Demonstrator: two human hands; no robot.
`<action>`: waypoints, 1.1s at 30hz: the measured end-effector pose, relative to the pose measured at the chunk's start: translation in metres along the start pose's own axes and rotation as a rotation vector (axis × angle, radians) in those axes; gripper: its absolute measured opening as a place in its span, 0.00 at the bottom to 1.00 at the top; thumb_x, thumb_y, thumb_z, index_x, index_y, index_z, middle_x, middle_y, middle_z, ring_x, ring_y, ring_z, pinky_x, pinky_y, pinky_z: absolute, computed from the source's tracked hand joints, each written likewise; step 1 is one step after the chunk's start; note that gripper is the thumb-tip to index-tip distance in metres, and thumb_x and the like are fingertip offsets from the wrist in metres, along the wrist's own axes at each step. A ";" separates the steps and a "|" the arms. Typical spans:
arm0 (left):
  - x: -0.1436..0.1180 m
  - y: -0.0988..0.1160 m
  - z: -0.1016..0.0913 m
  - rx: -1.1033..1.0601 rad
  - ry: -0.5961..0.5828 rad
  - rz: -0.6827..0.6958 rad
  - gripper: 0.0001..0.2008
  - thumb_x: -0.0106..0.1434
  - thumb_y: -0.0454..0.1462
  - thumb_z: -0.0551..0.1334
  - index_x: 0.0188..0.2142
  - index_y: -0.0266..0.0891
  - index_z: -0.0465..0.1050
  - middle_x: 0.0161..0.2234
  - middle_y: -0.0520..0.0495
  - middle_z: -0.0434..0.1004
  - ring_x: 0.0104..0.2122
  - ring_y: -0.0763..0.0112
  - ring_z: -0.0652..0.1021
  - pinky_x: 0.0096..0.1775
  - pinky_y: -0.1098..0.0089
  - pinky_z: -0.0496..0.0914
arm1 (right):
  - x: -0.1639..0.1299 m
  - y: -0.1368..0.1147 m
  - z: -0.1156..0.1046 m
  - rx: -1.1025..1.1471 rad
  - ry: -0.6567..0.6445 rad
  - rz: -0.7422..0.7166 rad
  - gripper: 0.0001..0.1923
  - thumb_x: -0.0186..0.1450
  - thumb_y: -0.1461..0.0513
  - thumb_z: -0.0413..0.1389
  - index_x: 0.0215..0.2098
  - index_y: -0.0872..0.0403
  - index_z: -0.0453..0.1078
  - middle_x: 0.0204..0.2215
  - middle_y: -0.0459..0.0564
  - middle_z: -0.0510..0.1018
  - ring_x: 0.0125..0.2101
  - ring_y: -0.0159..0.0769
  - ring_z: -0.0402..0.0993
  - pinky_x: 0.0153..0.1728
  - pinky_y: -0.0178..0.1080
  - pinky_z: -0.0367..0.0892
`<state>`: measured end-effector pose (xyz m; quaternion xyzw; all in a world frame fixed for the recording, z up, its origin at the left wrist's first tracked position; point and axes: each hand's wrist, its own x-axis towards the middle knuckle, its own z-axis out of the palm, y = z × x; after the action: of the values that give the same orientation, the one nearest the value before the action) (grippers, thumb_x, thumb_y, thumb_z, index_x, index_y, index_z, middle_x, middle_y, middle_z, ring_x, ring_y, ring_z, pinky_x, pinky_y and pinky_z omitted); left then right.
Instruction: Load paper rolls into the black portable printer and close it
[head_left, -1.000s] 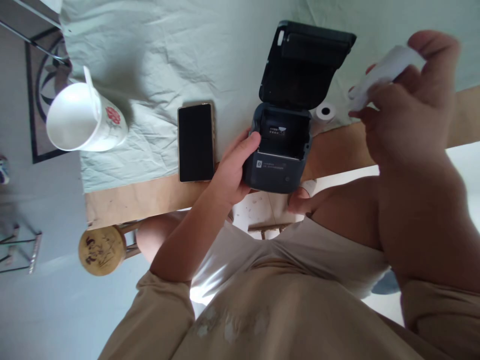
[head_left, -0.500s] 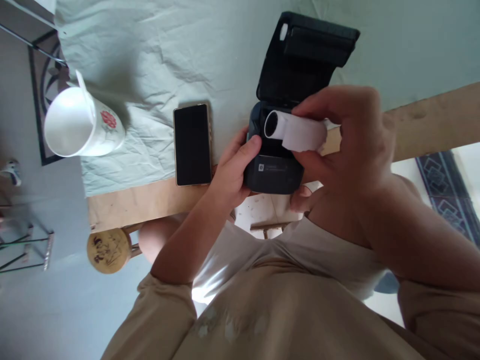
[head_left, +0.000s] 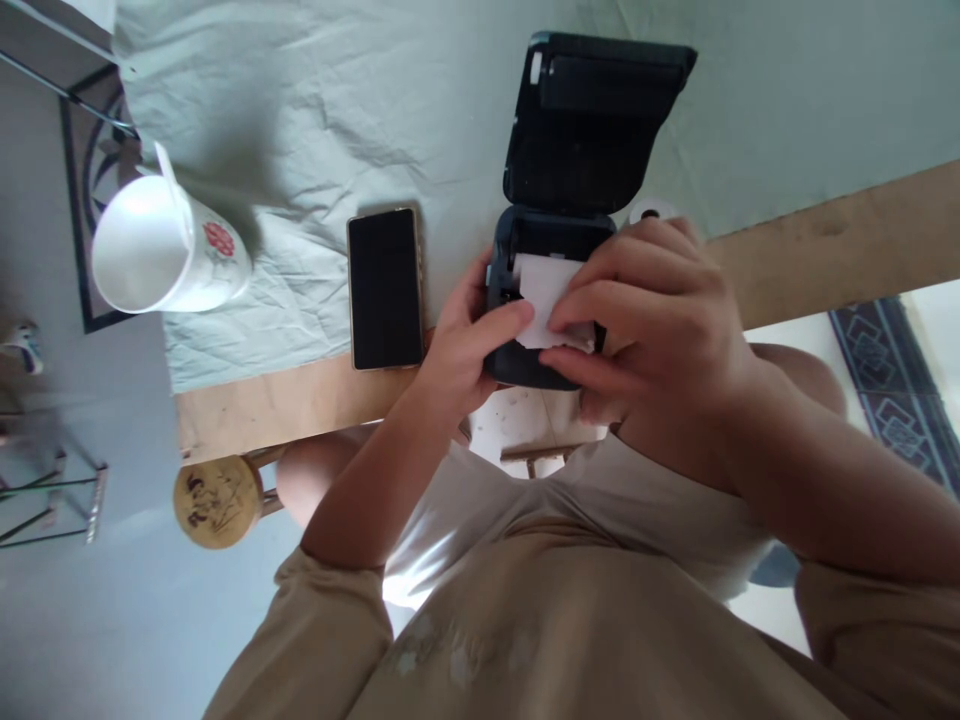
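Observation:
A small black label printer [head_left: 513, 232] is at the table's front edge, its hinged lid [head_left: 596, 135] swung up and back. My left hand [head_left: 469, 345] grips the printer's left side, with the thumb over the front rim against the paper. Inside the compartment sits a white paper roll [head_left: 541, 285], partly covered by fingers. My right hand [head_left: 660, 320] reaches in from the right with thumb and fingers closed on the roll's paper. Behind the right hand, part of another white roll [head_left: 643, 211] shows on the cloth.
A black phone [head_left: 385, 288] lies left of the printer. Farther left, a white plastic jug [head_left: 169, 245] with a red flower lies on the pale green cloth [head_left: 315, 120]. Bare wood [head_left: 277, 405] forms the table's front edge. A round wooden stool [head_left: 217, 500] stands below.
My right hand has lowered the paper roll into the printer's compartment and turned it. The left thumb has moved onto the paper. The open lid has shifted slightly left, and another roll is uncovered.

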<state>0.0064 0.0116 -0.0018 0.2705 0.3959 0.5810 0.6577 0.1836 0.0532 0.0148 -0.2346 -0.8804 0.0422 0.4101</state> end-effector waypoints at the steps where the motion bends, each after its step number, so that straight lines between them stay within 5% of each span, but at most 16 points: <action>1: -0.001 0.001 0.000 0.020 0.009 -0.001 0.16 0.52 0.36 0.74 0.41 0.40 0.76 0.31 0.54 0.80 0.26 0.77 0.79 0.28 0.78 0.73 | 0.000 0.000 -0.002 0.033 -0.003 0.002 0.13 0.67 0.51 0.57 0.34 0.52 0.71 0.32 0.46 0.75 0.35 0.32 0.67 0.38 0.40 0.61; 5: -0.003 0.002 0.000 0.059 0.007 -0.018 0.21 0.49 0.33 0.74 0.43 0.41 0.76 0.32 0.52 0.80 0.29 0.73 0.80 0.29 0.76 0.75 | 0.002 0.002 -0.015 0.055 0.190 0.238 0.10 0.69 0.57 0.52 0.38 0.55 0.70 0.35 0.51 0.74 0.43 0.32 0.72 0.45 0.40 0.67; 9: -0.002 0.000 -0.002 0.042 -0.002 0.013 0.23 0.48 0.31 0.74 0.45 0.42 0.77 0.34 0.53 0.81 0.35 0.71 0.82 0.33 0.77 0.76 | 0.004 0.007 -0.020 0.190 0.190 0.479 0.24 0.70 0.55 0.51 0.62 0.51 0.61 0.61 0.53 0.66 0.60 0.38 0.69 0.53 0.41 0.68; 14: -0.003 -0.002 -0.005 0.030 -0.029 0.035 0.22 0.50 0.30 0.73 0.46 0.42 0.78 0.34 0.54 0.81 0.32 0.75 0.81 0.32 0.78 0.75 | 0.002 0.007 -0.012 0.361 0.333 0.459 0.16 0.70 0.54 0.51 0.54 0.48 0.67 0.51 0.46 0.72 0.52 0.31 0.75 0.49 0.37 0.67; 19: -0.006 0.000 -0.004 0.038 -0.034 0.035 0.23 0.50 0.30 0.73 0.46 0.42 0.77 0.37 0.54 0.82 0.36 0.72 0.82 0.35 0.78 0.76 | -0.002 0.008 -0.011 0.254 0.142 0.334 0.16 0.68 0.56 0.53 0.52 0.54 0.68 0.49 0.50 0.76 0.54 0.34 0.74 0.53 0.41 0.70; 23: -0.008 0.003 0.003 -0.004 0.015 0.001 0.18 0.53 0.41 0.75 0.42 0.41 0.76 0.33 0.53 0.80 0.29 0.72 0.80 0.30 0.75 0.76 | 0.000 0.010 -0.010 0.193 -0.047 0.196 0.20 0.68 0.54 0.55 0.54 0.55 0.65 0.55 0.55 0.74 0.55 0.34 0.74 0.55 0.40 0.73; 33: -0.009 0.007 0.005 0.018 -0.040 -0.037 0.13 0.55 0.40 0.73 0.38 0.40 0.76 0.27 0.54 0.73 0.23 0.80 0.73 0.25 0.79 0.70 | 0.002 0.002 -0.008 0.178 -0.126 0.269 0.18 0.67 0.50 0.56 0.49 0.51 0.61 0.54 0.51 0.71 0.55 0.35 0.71 0.54 0.42 0.73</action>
<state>0.0063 0.0048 0.0086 0.2807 0.3929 0.5597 0.6735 0.1899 0.0550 0.0208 -0.3101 -0.8578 0.1892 0.3636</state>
